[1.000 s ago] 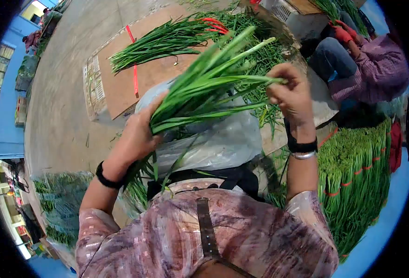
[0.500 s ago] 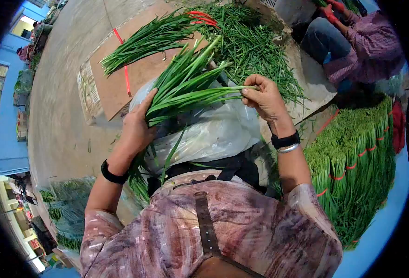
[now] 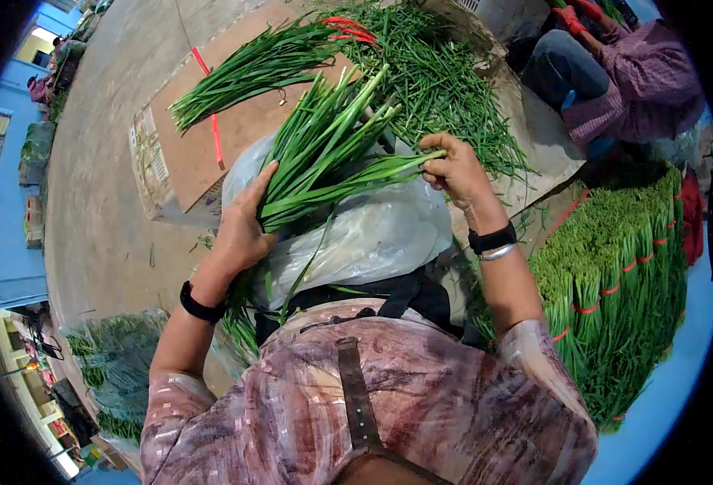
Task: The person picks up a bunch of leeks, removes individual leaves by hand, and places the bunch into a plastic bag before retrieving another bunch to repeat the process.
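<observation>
A loose bunch of long green stalks (image 3: 312, 153) fans out above the white plastic sheet (image 3: 372, 242) on my lap. Wrapped round its left side is my left hand (image 3: 246, 222), with the thumb along the leaves. My right hand (image 3: 456, 174) pinches the ends of a few stalks at the right of the bunch, thumb against fingers. Beyond it, another bunch of green stalks (image 3: 251, 73) lies on a brown board (image 3: 187, 153), with a red strip (image 3: 216, 139) under it. Several red ties (image 3: 351, 31) lie at that bunch's right end.
A heap of loose green leaves (image 3: 445, 89) spreads at the top centre. Tied green bundles (image 3: 615, 283) stand at the right. A co-worker (image 3: 647, 81) in red gloves sits at the upper right. Wrapped greens (image 3: 122, 364) are at the lower left.
The held bunch has turned slightly more upright. My right hand has shifted a little, and the stalks pinched in it now slant upward to the right.
</observation>
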Available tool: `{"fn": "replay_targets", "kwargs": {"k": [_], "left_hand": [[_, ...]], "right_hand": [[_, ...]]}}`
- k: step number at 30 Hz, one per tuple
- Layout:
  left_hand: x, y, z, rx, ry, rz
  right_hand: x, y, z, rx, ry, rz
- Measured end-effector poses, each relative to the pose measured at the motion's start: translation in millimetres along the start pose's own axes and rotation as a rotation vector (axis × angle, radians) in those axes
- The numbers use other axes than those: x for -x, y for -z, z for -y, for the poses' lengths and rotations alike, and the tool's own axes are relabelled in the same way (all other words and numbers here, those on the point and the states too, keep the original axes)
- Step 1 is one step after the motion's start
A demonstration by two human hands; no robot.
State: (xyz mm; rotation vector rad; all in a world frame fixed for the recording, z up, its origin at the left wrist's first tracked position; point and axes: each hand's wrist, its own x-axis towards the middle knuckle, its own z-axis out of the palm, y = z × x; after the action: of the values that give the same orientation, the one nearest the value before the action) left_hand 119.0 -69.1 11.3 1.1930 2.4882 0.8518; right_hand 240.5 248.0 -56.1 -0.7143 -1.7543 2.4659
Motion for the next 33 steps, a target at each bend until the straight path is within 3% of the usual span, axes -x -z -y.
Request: {"fn": "replay_targets", "kwargs": {"k": [3,6,9,12,13,16,20,23,26,29,32,33], "left_hand": [[0,1,1,-0.016,-0.012,0.002],[-2,2,2,-0.009,0.005,0.031],[-1,6,0,-0.003,0.02,0.059],[0,3,1,-0.034,0.013,0.046],[-1,1,2,-0.049,0.006,0.034],[0,-2,4,-0.08,0.062,0.055],[1,-6,7,-0.085,0.061,0.033],[3,-8,4,-0.128,0.106,0.044],[4,-9,2,-0.173,0.12,0.041],[5,-9,5,-0.157,0.108,0.027],[3,-8,1,-0.139,0.129,0.032],[2,-5,-3,-0.134,0.153,0.044]], "right_hand": [[1,0,-10,-0.421,0.014,0.024],[4,1,-14,-0.633,0.016,0.046],[3,21,-13,-0.331,-0.003,0.082],[6,34,6,0.153,0.045,-0.048],[4,36,8,0.541,0.145,-0.094],[2,32,1,0.95,0.456,-0.116],[3,36,-3,0.962,0.363,-0.146],[1,42,-16,1.076,0.546,-0.18],[-8,65,-33,1.192,0.582,-0.287],[-18,115,-47,1.209,0.368,-0.545],[-23,135,-60,1.44,0.288,-0.742],[-34,136,-66,1.418,0.51,-0.623]]}}
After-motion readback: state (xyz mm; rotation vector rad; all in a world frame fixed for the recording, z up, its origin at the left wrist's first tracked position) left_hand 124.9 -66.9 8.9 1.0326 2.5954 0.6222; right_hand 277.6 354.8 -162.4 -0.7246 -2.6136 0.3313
